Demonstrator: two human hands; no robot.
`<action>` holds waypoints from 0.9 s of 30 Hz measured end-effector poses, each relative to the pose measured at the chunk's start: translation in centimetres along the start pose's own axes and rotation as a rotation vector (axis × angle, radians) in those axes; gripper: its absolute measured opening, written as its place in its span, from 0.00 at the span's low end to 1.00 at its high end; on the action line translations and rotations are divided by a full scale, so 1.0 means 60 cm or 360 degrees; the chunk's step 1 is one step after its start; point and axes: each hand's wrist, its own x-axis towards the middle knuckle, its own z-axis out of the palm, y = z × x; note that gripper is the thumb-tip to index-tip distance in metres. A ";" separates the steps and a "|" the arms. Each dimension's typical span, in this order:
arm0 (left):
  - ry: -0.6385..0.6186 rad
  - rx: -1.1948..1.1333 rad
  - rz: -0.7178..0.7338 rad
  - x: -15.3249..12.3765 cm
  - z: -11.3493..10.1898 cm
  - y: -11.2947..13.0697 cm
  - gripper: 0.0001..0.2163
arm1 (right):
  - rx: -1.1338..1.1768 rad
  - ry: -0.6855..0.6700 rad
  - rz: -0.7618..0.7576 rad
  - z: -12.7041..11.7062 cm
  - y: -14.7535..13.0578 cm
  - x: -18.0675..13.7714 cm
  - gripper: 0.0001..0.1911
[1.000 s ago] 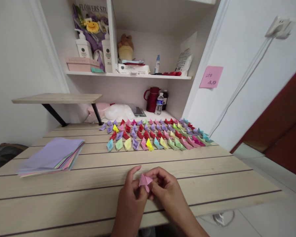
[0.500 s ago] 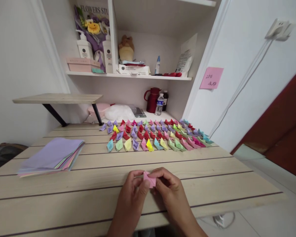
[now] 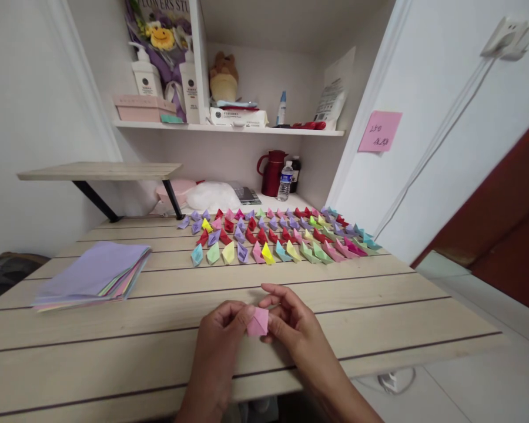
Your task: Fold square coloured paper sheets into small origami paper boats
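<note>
Both our left grip [image 3: 223, 333] and right grip [image 3: 297, 329] pinch the pink paper [image 3: 258, 322], nearer us than the boats [image 3: 268, 255], where we'd best line up its edges before pressing each crease sharp.

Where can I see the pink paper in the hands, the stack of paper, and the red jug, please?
Pink paper [image 3: 258, 322]: head view, on the middle of its folded face.
Stack of paper [image 3: 94, 269]: head view, on its purple top sheet.
Red jug [image 3: 270, 174]: head view, on its body.
</note>
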 end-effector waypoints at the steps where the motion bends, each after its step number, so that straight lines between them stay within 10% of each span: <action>1: 0.0002 -0.0032 -0.0017 0.002 -0.002 0.001 0.16 | 0.0014 -0.0014 0.0015 -0.001 -0.002 -0.001 0.24; 11: 0.0120 -0.0018 0.0048 -0.002 -0.006 0.007 0.17 | -0.0376 -0.0370 -0.0025 0.000 0.000 -0.007 0.31; 27: 0.0423 0.0138 0.0211 0.006 0.010 -0.018 0.13 | -0.0276 -0.0260 0.0205 0.005 0.007 0.002 0.23</action>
